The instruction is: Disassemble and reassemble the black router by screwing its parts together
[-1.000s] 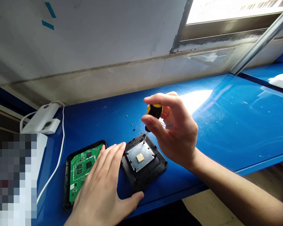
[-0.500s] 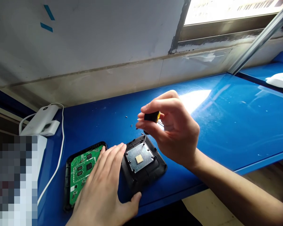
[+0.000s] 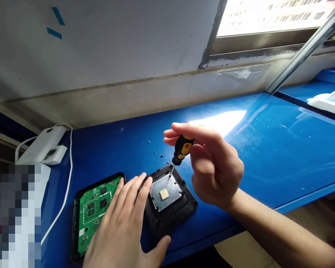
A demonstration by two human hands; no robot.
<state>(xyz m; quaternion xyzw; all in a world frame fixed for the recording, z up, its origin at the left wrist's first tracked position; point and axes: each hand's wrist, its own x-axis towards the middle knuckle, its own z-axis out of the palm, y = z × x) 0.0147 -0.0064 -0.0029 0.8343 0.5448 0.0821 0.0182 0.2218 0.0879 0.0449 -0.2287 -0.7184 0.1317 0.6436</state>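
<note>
My right hand (image 3: 212, 163) holds a black and yellow screwdriver (image 3: 183, 148), its fingers reaching over the handle. The slanted shaft meets a screw post at the top corner of a metal plate (image 3: 171, 195). A pale square pad (image 3: 164, 194) sits on that plate, inside a black plastic cover (image 3: 184, 214). My left hand (image 3: 125, 219) lies spread, its index fingertip at the plate's left edge and its thumb near the cover's lower side. It partly hides a green circuit board (image 3: 95, 203) in a black housing (image 3: 76, 216).
Several small screws (image 3: 155, 153) lie on the blue table (image 3: 123, 145) beyond the cover. A white power strip (image 3: 46, 143) and its cable (image 3: 70, 167) are at the left. Past a metal upright (image 3: 298, 52) at the right lies a white object (image 3: 328, 100).
My right hand has loosened and shifted its fingers along the screwdriver handle, so more of the handle shows. The screwdriver's tip stays at the same corner. My left hand has barely moved.
</note>
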